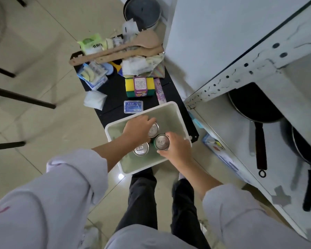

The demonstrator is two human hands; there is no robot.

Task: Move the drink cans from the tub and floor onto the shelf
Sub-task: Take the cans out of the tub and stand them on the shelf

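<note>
A white tub point(171, 109) stands on the floor in front of my legs. Three drink cans stand upright inside it, seen from the top. My right hand point(176, 150) is wrapped around a green can point(162, 142) and holds it a little higher than the others. My left hand point(138, 129) reaches down over a silver-topped can point(153, 130), fingers on its rim. A third can point(141, 149) stands free between my wrists. The white metal shelf point(241, 133) runs along the right.
A black mat point(115, 94) beyond the tub carries sponges, packets, a small blue box and wooden spatulas. A grey pot stands at the far end. Black frying pans point(255, 105) lie on the lower shelf board. Dark chair legs cross the left floor.
</note>
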